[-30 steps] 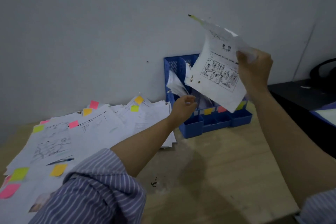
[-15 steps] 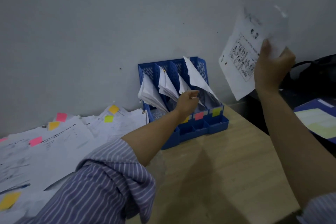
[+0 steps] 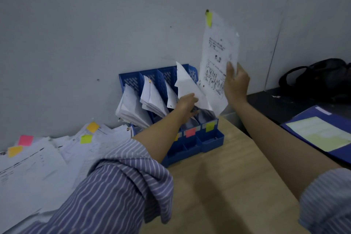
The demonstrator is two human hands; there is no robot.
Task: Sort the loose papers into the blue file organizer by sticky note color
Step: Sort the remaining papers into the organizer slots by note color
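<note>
One sheet (image 3: 216,66) stands upright in the air just above the right end of the blue organizer (image 3: 207,140), a yellow-green note (image 3: 209,19) at its top corner, and that colour matches the tag (image 3: 210,126) on the front of the rightmost slot, so it is likely bound for that slot. Its bottom edge hangs right at the slot's mouth, not yet inside. The right hand (image 3: 236,83) grips the sheet by its right edge, thumb on the printed face and fingers curled behind, which keeps it vertical for sliding in edgewise. The left hand (image 3: 187,103) reaches into the same slot, fingers curled round the papers already filed (image 3: 185,83) there and pulling them leftward, seemingly to open a gap. Three more slots to the left hold leaning stacks; a pink tag (image 3: 190,132) marks the next slot, and the others are hidden by the forearm. The organizer sits on a wooden table (image 3: 218,186) against the wall. Left of it the loose papers (image 3: 47,157) lie spread in a pile with orange, pink and green notes. A blue folder (image 3: 322,135) and a dark bag (image 3: 321,80) lie to the right.
</note>
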